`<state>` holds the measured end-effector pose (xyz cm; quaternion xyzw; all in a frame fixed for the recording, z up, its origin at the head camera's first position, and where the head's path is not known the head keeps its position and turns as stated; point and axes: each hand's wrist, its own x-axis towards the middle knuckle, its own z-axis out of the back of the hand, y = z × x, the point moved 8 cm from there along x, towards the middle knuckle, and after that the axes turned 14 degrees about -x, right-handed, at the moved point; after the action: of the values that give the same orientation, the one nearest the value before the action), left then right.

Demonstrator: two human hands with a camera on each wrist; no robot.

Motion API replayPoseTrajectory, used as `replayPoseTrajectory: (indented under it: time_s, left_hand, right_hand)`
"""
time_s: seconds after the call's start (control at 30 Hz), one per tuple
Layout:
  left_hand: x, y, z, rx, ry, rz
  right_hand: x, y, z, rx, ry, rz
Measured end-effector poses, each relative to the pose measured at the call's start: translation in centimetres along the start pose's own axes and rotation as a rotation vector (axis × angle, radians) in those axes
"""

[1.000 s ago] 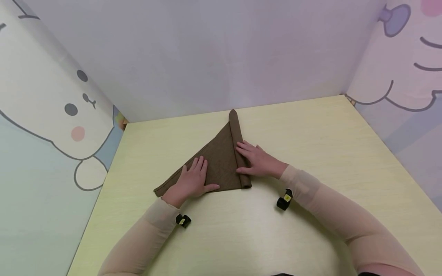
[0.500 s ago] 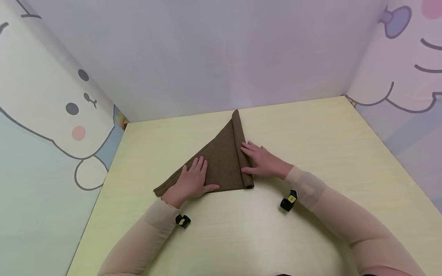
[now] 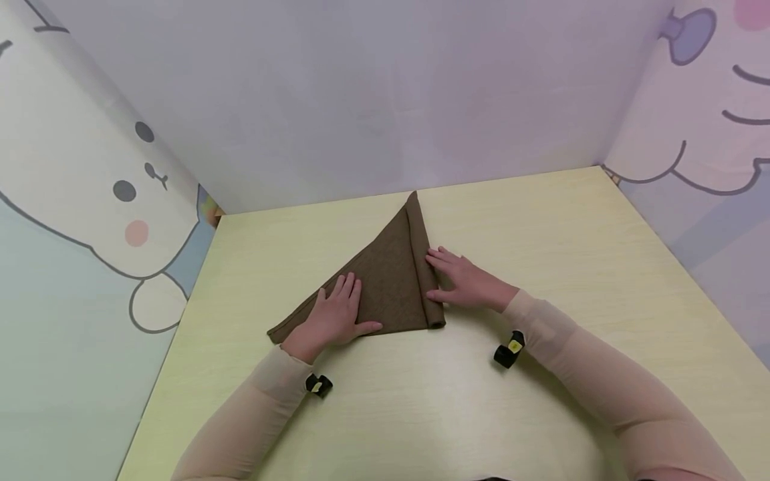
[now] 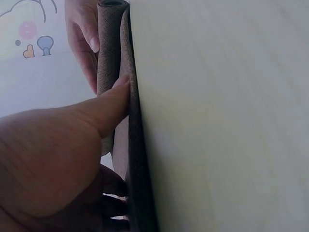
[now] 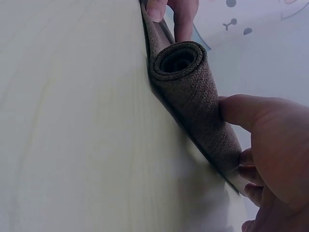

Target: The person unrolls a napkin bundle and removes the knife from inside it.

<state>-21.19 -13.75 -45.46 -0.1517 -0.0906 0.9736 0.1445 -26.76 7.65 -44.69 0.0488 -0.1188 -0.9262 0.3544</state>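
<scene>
A brown cloth (image 3: 390, 284) lies on the table in a roughly triangular shape, its point toward the far edge. Its right side is a rolled tube (image 3: 420, 237), whose spiral end (image 5: 178, 60) faces the right wrist view. My left hand (image 3: 333, 315) rests flat on the left part of the cloth, fingers spread and thumb (image 4: 113, 99) near the front edge. On the outer right side of the roll, my right hand (image 3: 472, 282) touches it with fingertips and thumb, the fingers slightly bent and not wrapped round it. The cloth under the left palm is hidden.
The pale wood table (image 3: 571, 254) extends around the cloth on all sides. A plain curtain-like wall (image 3: 385, 100) stands at the back edge, with cartoon-printed panels (image 3: 90, 220) left and right. A small black camera (image 3: 508, 350) hangs at each wrist.
My right hand and the rolled tube have shifted slightly to the right, and more flat cloth shows between the hands. The left hand has stayed in place.
</scene>
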Motion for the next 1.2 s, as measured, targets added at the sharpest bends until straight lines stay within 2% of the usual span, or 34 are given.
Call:
replayPoseTrajectory:
  time_s: [0.17,0.4,0.6,0.7,0.87,1.2]
  left_hand:
    - [0.1,-0.1,0.0,0.003,0.005,0.001]
    - [0.3,-0.4,0.2,-0.025,-0.018,-0.017]
    - [0.9,-1.2,0.4,-0.021,-0.049,-0.039]
    - [1.1,-1.6,0.3,-0.022,-0.040,-0.034]
    - [1.4,-1.5,-0.2,-0.020,0.005,0.012]
    - [1.6,-1.6,-0.3,-0.020,0.031,0.018]
  right_hand:
    - [0.0,0.4,0.3,-0.001,-0.030,0.027]
    - [0.4,2.9,1.4,-0.043,-0.070,0.079]
    - [1.5,4.4,0.9,-0.108,-0.043,0.097]
    - [1.9,4.7,0.3,-0.146,-0.035,0.097]
    - [2.2,4.7,-0.6,-0.218,-0.034,0.095]
    - [2.0,4.2,-1.0,-0.218,-0.027,0.081]
